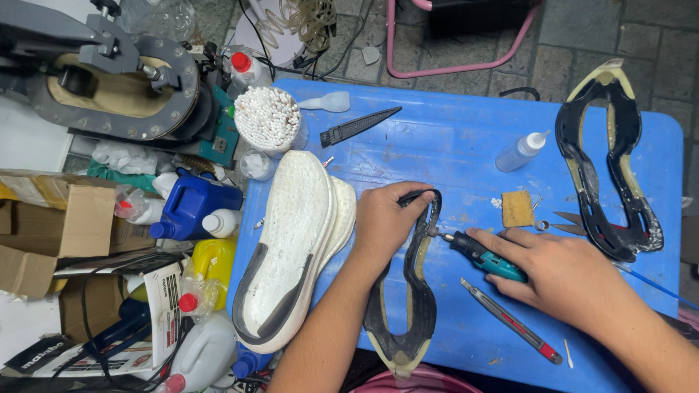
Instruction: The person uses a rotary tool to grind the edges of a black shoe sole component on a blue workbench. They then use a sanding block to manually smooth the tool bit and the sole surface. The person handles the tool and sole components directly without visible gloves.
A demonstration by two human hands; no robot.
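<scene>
The left hand [380, 222] pins the black outsole [412, 291] flat to the blue surface [451, 145], fingers pinching its rim, so the right hand's [561, 273] fingers, wrapped around the rotary tool [480, 255], can grind its edge steadily.

Colours across the blue table [451, 145]

Black and cream outsole [411, 291], teal rotary tool [484, 256], white foam midsole [291, 233] edged grey, red-handled knife [513, 320], tan sponge [518, 209], blue and yellow jugs [196, 204].

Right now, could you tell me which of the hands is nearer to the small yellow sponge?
The right. The right hand, holding the teal rotary tool, lies just below the yellow sponge; the left hand, gripping the black outsole, lies farther off on the sponge's other side.
</scene>
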